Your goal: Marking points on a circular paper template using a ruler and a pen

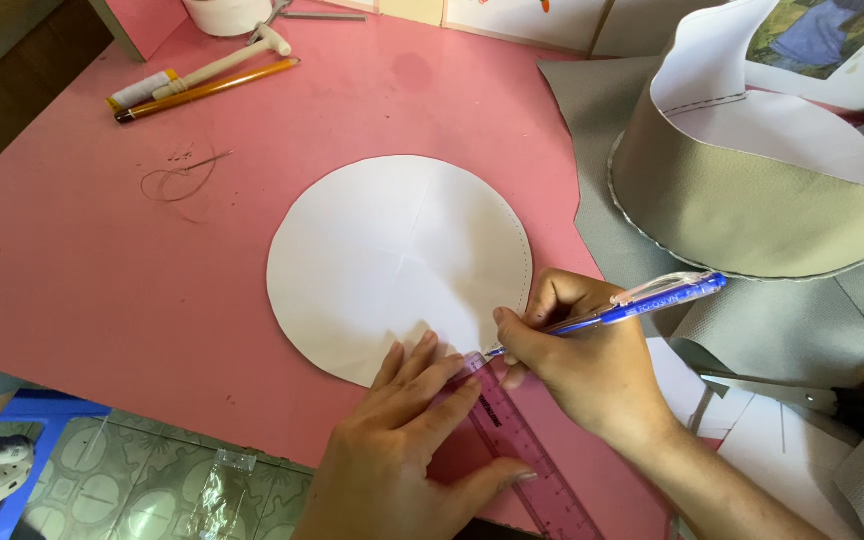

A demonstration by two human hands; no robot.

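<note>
Closest to you, your left hand (402,440) lies flat, fingers spread, pinning the pink ruler (522,450) onto the pink table (102,260). The white paper circle (397,265) sits mid-table, its near-right edge under your fingertips. It's probably thin and floppy, so I'd hold it near the edge you're marking. Your right hand (577,360) has its fingers pinched round the blue pen (632,305), tip at the rim.

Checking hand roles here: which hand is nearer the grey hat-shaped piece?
Right. The right hand, holding the blue pen, lies just below-left of the grey hat-shaped piece; the left hand presses the ruler, farther away.
</note>
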